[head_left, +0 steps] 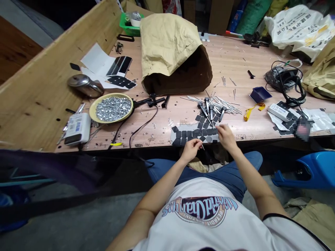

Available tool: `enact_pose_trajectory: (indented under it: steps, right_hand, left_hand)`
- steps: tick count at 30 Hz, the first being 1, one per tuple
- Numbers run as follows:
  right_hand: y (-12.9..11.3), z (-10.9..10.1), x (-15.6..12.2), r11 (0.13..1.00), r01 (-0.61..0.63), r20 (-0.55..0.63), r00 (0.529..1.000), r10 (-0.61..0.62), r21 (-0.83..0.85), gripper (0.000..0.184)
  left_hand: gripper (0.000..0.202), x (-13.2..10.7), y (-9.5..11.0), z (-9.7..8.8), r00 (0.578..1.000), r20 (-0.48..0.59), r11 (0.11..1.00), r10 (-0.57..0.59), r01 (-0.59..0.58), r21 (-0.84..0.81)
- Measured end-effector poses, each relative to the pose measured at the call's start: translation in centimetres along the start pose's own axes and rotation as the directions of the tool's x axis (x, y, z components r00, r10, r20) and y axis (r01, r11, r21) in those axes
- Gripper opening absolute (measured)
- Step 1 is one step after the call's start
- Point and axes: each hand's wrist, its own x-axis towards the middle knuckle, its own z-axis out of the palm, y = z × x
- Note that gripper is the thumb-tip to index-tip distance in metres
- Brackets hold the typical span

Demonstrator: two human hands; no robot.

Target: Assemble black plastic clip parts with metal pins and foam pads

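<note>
Most black pads [183, 134] remain on the sheet [173, 136] at the workbench's [235, 62] near edge; left hand [190, 149] pinches a thin pin [202, 147], right hand [225, 136] touches the sheet, grip unclear.

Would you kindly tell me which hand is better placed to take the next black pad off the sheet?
Probably the right hand: its fingertips are at the sheet of black pads, beside the metal pins. The left hand hangs below the table edge and seems to pinch something thin.
</note>
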Motion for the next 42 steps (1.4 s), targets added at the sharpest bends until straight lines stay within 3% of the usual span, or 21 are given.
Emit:
enact_pose_trajectory:
  steps: [2, 4, 6, 8, 10, 12, 15, 19, 22, 24, 26, 28, 30, 32, 35, 42]
  right_hand:
    - [1.5, -1.2, 2.8, 0.972, 0.077, 0.059, 0.996, -0.065, -0.221, 0.034]
    - [2.6, -2.0, 5.1, 0.951, 0.161, 0.139, 0.982, -0.127, -0.265, 0.028]
    - [3.3, -2.4, 6.6, 0.943, 0.232, 0.205, 0.961, -0.185, -0.237, 0.02]
    - [3.7, -2.7, 7.2, 0.933, 0.289, 0.252, 0.939, -0.234, -0.212, 0.021]
    - [3.9, -2.9, 7.3, 0.926, 0.325, 0.263, 0.926, -0.271, -0.193, 0.024]
    - [3.8, -3.2, 7.1, 0.921, 0.343, 0.234, 0.926, -0.297, -0.184, 0.027]
    - [3.1, -3.4, 6.5, 0.913, 0.352, 0.12, 0.935, -0.333, -0.205, 0.033]
    - [1.5, -3.1, 5.3, 0.918, 0.342, 0.033, 0.939, -0.343, -0.201, 0.034]
    - [0.1, -2.3, 4.2, 0.941, 0.298, -0.004, 0.953, -0.303, -0.161, 0.035]
    - [-1.1, -1.6, 3.4, 0.96, 0.257, -0.053, 0.963, -0.263, -0.108, 0.036]
    - [-2.5, -0.7, 2.9, 0.976, 0.217, -0.084, 0.972, -0.218, -0.03, 0.034]
    - [-4.1, 0.3, 2.6, 0.981, 0.193, -0.071, 0.979, -0.191, 0.028, 0.03]
    - [-5.6, 1.2, 2.5, 0.983, 0.178, -0.044, 0.983, -0.176, 0.049, 0.027]
    - [-6.9, 1.8, 2.6, 0.987, 0.158, -0.036, 0.987, -0.157, 0.03, 0.027]
    - [-8.0, 2.1, 2.6, 0.991, 0.123, -0.034, 0.992, -0.125, -0.046, 0.028]
    - [-8.9, 1.6, 1.9, 0.979, 0.09, -0.027, 0.995, -0.097, -0.185, 0.031]
  left_hand:
    - [0.015, -0.3, -0.3, 0.5, 1.0, 0.024, 0.992, 0.02, -0.023, 0.126]
    - [0.01, -0.1, 0.0, 0.4, 0.995, 0.003, 0.969, 0.098, -0.096, 0.227]
    - [0.009, 0.7, 0.9, -1.0, 0.963, -0.122, 0.932, 0.242, -0.195, 0.306]
    - [0.006, 2.3, 2.1, -3.8, 0.866, -0.337, 0.891, 0.369, -0.225, 0.395]
    - [0.009, 4.3, 3.3, -7.1, 0.743, -0.549, 0.878, 0.383, -0.109, 0.466]
    - [0.01, 6.3, 4.2, -9.9, 0.69, -0.65, 0.87, 0.318, 0.059, 0.489]
    - [0.013, 8.8, 4.7, -11.6, 0.723, -0.654, 0.851, 0.223, 0.183, 0.492]
    - [0.028, 10.6, 4.5, -10.8, 0.749, -0.64, 0.814, 0.171, 0.258, 0.52]
    - [0.031, 10.9, 4.5, -10.3, 0.753, -0.631, 0.828, 0.186, 0.226, 0.513]
    - [0.028, 10.6, 4.6, -9.9, 0.749, -0.629, 0.874, 0.208, 0.146, 0.463]
    - [0.021, 10.0, 4.8, -9.2, 0.771, -0.61, 0.95, 0.181, 0.025, 0.312]
    - [0.013, 8.9, 4.9, -8.1, 0.849, -0.522, 0.996, 0.086, -0.074, 0.043]
    - [0.011, 7.8, 4.9, -6.7, 0.939, -0.345, 0.969, -0.003, -0.083, -0.234]
    - [0.016, 6.6, 4.8, -5.3, 0.98, -0.196, 0.916, -0.043, -0.04, -0.4]
    - [0.022, 5.5, 4.4, -4.0, 0.99, -0.125, 0.878, -0.059, -0.007, -0.478]
    - [0.026, 4.8, 3.5, -2.3, 0.943, -0.315, 0.914, 0.107, -0.218, -0.341]
